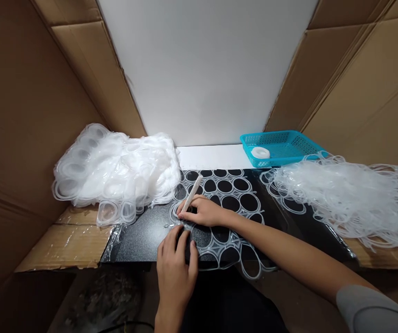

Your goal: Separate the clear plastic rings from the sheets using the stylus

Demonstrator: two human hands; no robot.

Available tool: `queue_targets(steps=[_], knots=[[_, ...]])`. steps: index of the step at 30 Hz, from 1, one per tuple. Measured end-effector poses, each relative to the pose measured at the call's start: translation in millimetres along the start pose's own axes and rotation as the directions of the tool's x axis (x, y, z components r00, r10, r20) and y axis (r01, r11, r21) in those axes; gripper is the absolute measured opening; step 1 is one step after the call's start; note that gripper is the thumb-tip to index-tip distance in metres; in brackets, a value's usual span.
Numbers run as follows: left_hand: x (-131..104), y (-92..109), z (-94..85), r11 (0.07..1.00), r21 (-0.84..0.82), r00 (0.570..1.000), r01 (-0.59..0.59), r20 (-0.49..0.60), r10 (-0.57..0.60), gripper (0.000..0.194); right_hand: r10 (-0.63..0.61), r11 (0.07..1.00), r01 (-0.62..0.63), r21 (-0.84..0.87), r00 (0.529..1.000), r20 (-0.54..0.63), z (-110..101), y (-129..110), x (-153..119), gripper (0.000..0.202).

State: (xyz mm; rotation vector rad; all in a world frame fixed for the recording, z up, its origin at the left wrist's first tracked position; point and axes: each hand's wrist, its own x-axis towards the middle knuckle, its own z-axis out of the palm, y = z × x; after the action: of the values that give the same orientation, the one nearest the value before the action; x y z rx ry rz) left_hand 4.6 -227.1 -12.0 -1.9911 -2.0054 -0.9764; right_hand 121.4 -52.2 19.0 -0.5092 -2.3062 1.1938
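Note:
A sheet of joined translucent rings (232, 203) lies on the black work surface (134, 240). My right hand (204, 210) is closed around a whitish pen-like tool (192, 192), its lower tip down at the rings on the sheet's left side. Just below, at the sheet's lower left edge, my left hand (177, 259) rests with its fingers spread and its fingertips near the rings. Whether those fingertips press on a ring is too small to tell.
A heap of translucent ring sheets (125, 166) stands at the left, another loose pile (354, 199) at the right. Behind, a blue basket (285, 159) holds a white roll (260, 152). Cardboard walls (368, 78) flank both sides. A bag (105, 296) is below the table.

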Motion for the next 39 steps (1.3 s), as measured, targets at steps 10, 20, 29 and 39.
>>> queue_targets(steps=[10, 20, 29, 39], knots=[[3.1, 3.2, -0.6, 0.997, 0.078, 0.999, -0.007, 0.033, 0.004, 0.027, -0.029, 0.999, 0.029, -0.027, 0.999, 0.023, -0.6, -1.3, -1.1, 0.013], [6.7, 7.7, -3.1, 0.995, 0.096, 0.995, 0.02, 0.092, -0.029, 0.028, -0.263, 0.952, 0.271, -0.14, 0.962, 0.074, 2.3, 4.7, -1.0, 0.018], [13.6, 0.7, -10.9, 0.998, -0.024, 0.98, 0.063, 0.189, -0.058, 0.032, -0.427, 0.709, 0.441, -0.549, 0.889, 0.162, 10.8, 14.2, -5.0, 0.016], [8.1, -5.7, -22.3, 0.98, -0.164, 0.957, 0.113, 0.282, -0.063, 0.025, -0.219, 0.826, 0.119, -0.551, 0.968, -0.12, -29.9, 11.4, 32.7, 0.031]])
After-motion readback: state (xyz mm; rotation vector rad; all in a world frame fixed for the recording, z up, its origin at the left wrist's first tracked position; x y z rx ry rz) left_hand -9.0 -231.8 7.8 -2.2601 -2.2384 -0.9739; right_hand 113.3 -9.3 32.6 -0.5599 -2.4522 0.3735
